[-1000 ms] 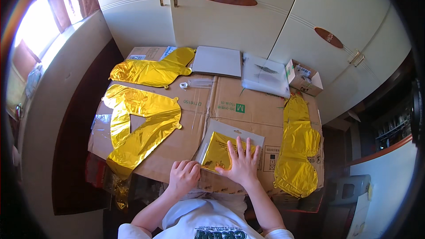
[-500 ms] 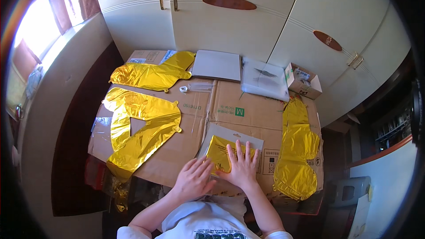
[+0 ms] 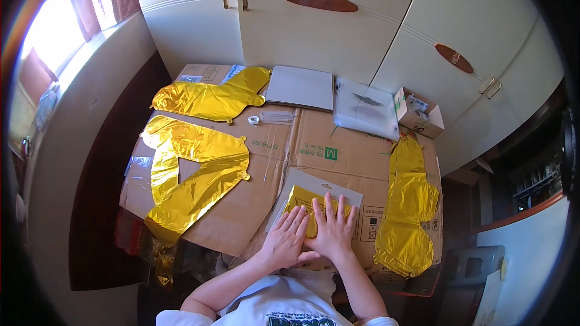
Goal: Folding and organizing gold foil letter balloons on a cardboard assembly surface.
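foil balloons (image 3: 196,172): gold, glossy, crinkled | cardboard (image 3: 326,145): brown, matt | cupboard doors (image 3: 326,30) at 12 o'clock: cream, smooth, slightly glossy

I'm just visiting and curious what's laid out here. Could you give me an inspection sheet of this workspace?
Surface: flattened cardboard sheets form the worktop.
Job's things: folded gold foil piece on a grey card packet.
Clutter: three flat gold foil balloons, far left, near left, right; small open box; grey folder; clear sleeve; small tape roll.
Grippers: left hand and right hand pressed flat on the foil, fingers spread.
Cables: nothing seen.
Surroundings: cream cupboard doors behind, window at left.
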Demonstrator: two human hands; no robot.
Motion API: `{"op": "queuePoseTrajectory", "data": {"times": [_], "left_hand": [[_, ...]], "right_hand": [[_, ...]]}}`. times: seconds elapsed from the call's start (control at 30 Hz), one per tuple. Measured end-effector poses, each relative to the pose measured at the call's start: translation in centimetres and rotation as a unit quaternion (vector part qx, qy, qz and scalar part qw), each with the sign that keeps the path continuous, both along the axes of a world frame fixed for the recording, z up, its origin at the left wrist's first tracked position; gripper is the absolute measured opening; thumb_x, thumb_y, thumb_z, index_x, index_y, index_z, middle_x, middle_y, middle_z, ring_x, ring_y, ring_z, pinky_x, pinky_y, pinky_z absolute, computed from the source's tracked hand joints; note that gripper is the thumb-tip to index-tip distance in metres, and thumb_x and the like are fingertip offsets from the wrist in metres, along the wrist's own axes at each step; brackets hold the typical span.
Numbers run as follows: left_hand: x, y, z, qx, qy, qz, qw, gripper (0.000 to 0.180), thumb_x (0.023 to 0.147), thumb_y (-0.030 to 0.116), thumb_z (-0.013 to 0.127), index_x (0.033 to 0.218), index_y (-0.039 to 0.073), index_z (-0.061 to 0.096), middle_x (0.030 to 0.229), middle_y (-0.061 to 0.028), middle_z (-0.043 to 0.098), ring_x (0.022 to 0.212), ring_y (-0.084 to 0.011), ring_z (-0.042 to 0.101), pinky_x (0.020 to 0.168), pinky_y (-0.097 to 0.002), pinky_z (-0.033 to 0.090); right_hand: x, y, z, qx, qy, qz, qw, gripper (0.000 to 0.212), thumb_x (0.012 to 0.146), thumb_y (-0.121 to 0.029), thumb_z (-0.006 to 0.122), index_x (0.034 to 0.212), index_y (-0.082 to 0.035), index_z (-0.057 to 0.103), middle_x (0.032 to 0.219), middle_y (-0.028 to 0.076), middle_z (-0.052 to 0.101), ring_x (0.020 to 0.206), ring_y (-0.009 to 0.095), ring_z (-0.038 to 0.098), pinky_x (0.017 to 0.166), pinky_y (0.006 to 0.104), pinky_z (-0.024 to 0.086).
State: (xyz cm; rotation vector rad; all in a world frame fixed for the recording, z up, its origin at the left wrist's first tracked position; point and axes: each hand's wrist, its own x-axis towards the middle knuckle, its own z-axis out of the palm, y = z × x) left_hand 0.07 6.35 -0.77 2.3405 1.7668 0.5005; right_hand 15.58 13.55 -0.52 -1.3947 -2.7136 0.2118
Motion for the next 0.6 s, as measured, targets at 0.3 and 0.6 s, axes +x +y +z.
{"op": "queuePoseTrajectory", "data": {"times": [0.3,0.6], "left_hand": [[-0.4,-0.4,-0.2,0.003,0.016,0.052,0.998,0.105,0.081,0.078,0.041,0.137,-0.011,0.038,0.147,-0.0265,0.036,0.141,-0.0351,0.029,0.116,-0.0485,0.018],[-0.4,-0.4,-0.4,0.016,-0.002,0.058,0.998,0.104,0.082,0.077,0.04,0.141,-0.009,0.035,0.148,-0.0263,0.035,0.142,-0.0356,0.027,0.115,-0.0518,0.017]], "right_hand": [[0.1,0.1,-0.5,0.01,-0.03,0.001,0.999,0.1,0.071,-0.075,0.056,0.151,-0.022,0.03,0.16,0.013,0.016,0.146,0.044,0.007,0.109,0.0699,0.002],[0.0,0.4,-0.1,0.058,-0.024,0.103,0.993,0.086,0.079,-0.062,0.057,0.148,-0.014,0.036,0.156,0.01,0.028,0.145,0.033,0.02,0.115,0.0575,0.014]]}}
